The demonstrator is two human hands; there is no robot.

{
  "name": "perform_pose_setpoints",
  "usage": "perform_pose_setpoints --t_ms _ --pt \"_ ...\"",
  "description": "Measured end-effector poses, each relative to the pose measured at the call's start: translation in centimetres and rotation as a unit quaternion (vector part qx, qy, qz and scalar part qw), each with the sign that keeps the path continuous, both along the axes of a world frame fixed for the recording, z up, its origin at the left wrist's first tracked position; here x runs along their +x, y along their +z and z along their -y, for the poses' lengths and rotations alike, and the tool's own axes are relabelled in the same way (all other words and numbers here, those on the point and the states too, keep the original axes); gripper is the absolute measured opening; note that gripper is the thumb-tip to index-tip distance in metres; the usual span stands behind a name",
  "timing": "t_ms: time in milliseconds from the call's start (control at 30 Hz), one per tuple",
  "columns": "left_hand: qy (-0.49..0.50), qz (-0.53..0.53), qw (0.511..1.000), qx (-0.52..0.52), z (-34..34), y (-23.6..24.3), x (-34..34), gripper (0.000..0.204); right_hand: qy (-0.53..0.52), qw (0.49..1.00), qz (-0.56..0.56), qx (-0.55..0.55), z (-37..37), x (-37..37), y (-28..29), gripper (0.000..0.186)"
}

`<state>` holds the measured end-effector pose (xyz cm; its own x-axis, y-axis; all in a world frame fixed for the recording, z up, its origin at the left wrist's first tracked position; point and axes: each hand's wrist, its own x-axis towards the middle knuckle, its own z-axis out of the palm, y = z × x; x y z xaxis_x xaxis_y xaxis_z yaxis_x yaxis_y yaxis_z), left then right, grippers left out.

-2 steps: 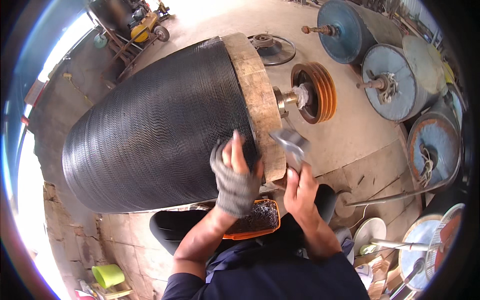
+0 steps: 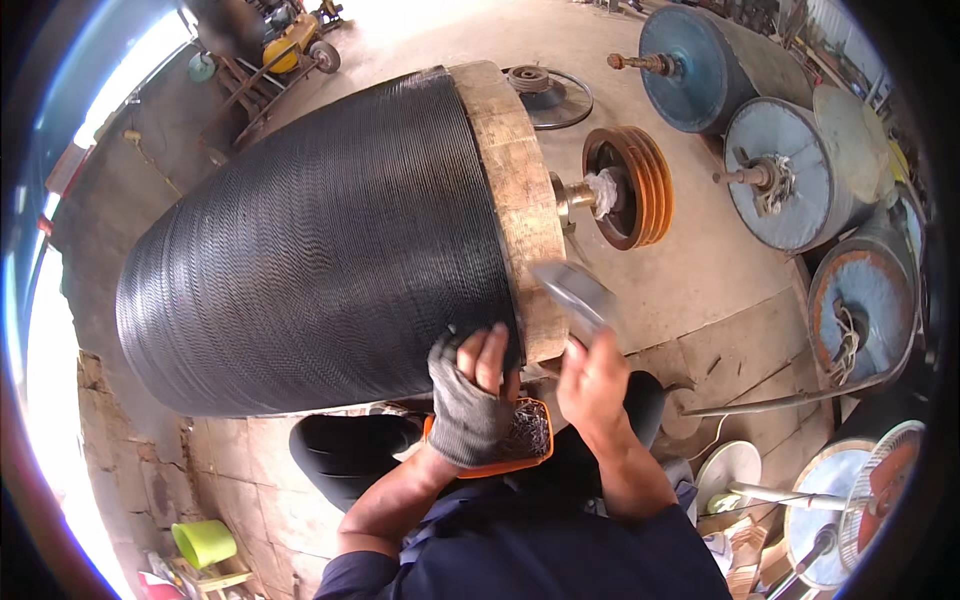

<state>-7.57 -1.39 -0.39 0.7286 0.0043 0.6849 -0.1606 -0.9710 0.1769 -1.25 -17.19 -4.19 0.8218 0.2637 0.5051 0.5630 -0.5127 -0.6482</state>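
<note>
A large tapered drum (image 2: pixel 320 240), covered in black ridged material, lies across in front of me. Its right end is a pale wooden rim (image 2: pixel 505 150). My left hand (image 2: pixel 470 405), in a grey glove with bare fingertips, is at the drum's near side beside the rim, fingers curled together; whatever they pinch is hidden. My right hand (image 2: pixel 592 385) grips a hammer (image 2: pixel 575 290) by its handle, the motion-smeared metal head raised over the rim's near end. Between my legs sits an orange tray (image 2: pixel 500 468) of small nails (image 2: pixel 532 430), partly covered by my left hand.
A shaft with a rusty orange pulley (image 2: pixel 640 188) juts from the drum's right end. Several blue-ended drums (image 2: pixel 775 175) line the right side. A fan (image 2: pixel 885 490) stands at the lower right, a lime-green bucket (image 2: pixel 204 544) at the lower left. A wheel (image 2: pixel 548 97) lies on the floor beyond.
My left hand has come down toward me along the drum, and its raised fingers have curled in. The hammer and right hand have shifted slightly left, with the hand a little lower.
</note>
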Motion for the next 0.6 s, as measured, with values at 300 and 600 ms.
perform_pose_setpoints --t_ms 300,600 --pt "-0.175 -0.328 0.928 -0.030 0.6 -12.4 -7.5 0.028 0.005 0.987 0.085 0.135 -0.9 0.2 -1.6 0.026" --pt "-0.095 -0.353 0.931 -0.027 2.9 -18.1 -6.8 0.022 0.066 0.940 0.143 0.302 -1.3 -0.5 -1.8 0.027"
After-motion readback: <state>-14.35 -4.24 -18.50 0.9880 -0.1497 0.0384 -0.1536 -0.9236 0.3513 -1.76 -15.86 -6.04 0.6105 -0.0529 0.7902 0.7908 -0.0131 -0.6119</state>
